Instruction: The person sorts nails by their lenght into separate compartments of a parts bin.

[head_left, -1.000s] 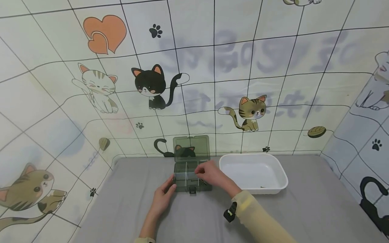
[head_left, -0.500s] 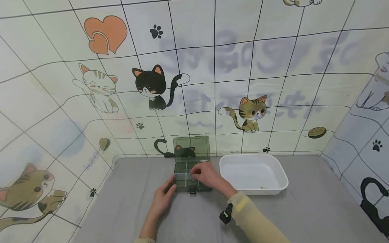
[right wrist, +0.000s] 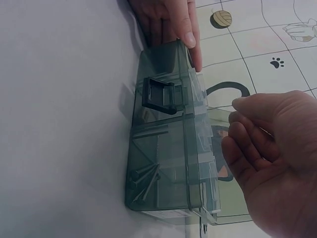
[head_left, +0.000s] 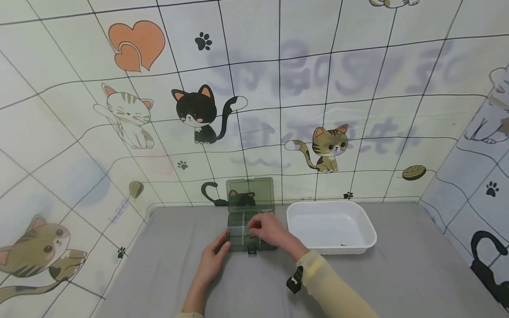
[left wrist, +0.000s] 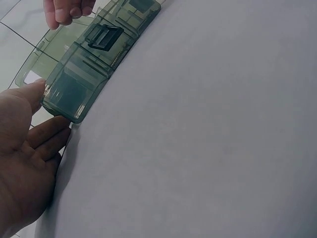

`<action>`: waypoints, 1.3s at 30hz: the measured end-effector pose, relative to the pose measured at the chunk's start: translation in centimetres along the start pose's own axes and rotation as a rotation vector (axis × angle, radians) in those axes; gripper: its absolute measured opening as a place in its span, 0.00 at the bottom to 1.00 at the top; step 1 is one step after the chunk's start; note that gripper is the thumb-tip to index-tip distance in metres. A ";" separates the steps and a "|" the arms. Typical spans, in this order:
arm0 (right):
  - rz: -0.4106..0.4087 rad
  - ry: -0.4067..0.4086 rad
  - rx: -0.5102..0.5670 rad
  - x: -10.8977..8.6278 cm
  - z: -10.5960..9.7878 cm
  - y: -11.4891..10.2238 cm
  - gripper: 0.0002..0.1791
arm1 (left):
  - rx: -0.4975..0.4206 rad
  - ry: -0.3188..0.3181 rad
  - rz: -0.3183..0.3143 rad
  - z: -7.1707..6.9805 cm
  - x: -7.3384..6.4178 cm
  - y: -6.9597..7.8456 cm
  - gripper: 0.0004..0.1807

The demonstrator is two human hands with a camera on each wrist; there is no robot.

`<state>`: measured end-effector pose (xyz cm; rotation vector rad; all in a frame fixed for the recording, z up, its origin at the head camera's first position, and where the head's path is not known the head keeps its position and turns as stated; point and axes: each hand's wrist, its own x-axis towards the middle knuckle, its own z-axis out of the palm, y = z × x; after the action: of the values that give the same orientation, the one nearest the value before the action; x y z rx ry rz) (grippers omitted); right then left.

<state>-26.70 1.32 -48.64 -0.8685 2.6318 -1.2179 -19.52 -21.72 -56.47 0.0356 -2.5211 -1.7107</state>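
A translucent green compartment box [head_left: 237,244] with a dark front latch [right wrist: 161,94] stands on the grey cloth, its lid [head_left: 262,190] raised at the back. My left hand [head_left: 212,259] rests against the box's left end, thumb near the top rim and fingers lower down. Over the middle of the box is my right hand [head_left: 270,229], thumb and index fingertips brought together. Whether they pinch something small, I cannot tell. In the right wrist view, several nails [right wrist: 144,181] lie in the right front compartment. Small brass-coloured pieces [left wrist: 118,59] show through the front wall.
A white tray [head_left: 330,250] stands right of the box, with a small brown piece [head_left: 343,245] near its front wall. Behind the grey cloth [head_left: 254,287] hangs a white grid-patterned sheet [head_left: 258,123] printed with cats.
My right hand has shifted left, from over the box's right part to its middle, mostly in the first half second. My left hand and the box have stayed put.
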 end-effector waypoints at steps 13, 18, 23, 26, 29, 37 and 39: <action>0.009 0.015 0.013 -0.4 -0.5 0.6 0.06 | 0.012 0.007 0.016 0.1 0.0 -0.1 0.26; 0.006 0.005 0.029 -0.6 -0.6 0.6 0.06 | 0.025 0.008 0.019 0.2 -0.1 -0.1 0.26; 0.035 -0.003 0.044 -0.7 -1.0 0.5 0.07 | 0.029 0.003 0.039 0.2 -0.1 -0.3 0.27; 0.048 -0.005 0.043 -0.7 -1.2 0.4 0.07 | 0.023 0.001 0.035 0.1 -0.1 -0.3 0.27; 0.042 -0.004 0.046 -0.7 -1.4 0.3 0.07 | 0.020 -0.001 0.036 -0.1 -0.1 -0.2 0.27; 0.018 0.021 0.054 -1.4 -2.4 0.6 0.05 | 0.023 -0.007 0.041 -0.1 -0.1 -0.1 0.27; 0.019 0.034 0.072 -1.8 -3.0 1.0 0.06 | 0.024 -0.014 0.037 0.0 0.0 -0.1 0.27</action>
<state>-26.64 4.78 -47.56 -0.8163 2.5978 -1.3250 -19.50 -21.77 -56.56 -0.0206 -2.5352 -1.6736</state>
